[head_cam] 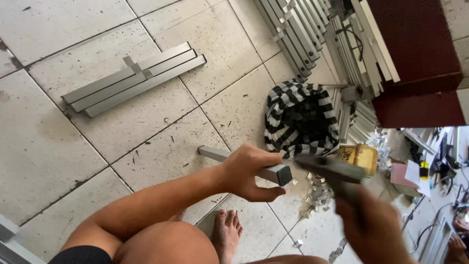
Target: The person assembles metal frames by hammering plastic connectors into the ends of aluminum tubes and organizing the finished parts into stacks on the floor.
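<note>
Our left hand (249, 171) held a grey square tube (244, 164) in a closed grip near its capped end, just above the tiled floor (122, 122). Our right hand (376, 230), blurred, was wrapped around a hammer (332, 168) close to that end. The cap looked seated. The tube's long axis ran from upper left to lower right, capped end right.

A small yellow-brown box (360, 157) with a dark printed patch on its top stands on the floor at right, just beside a black-and-white striped bag (300, 120). A pink sheet (399, 173) and a white sheet (414, 172) lie right of the box.
</note>
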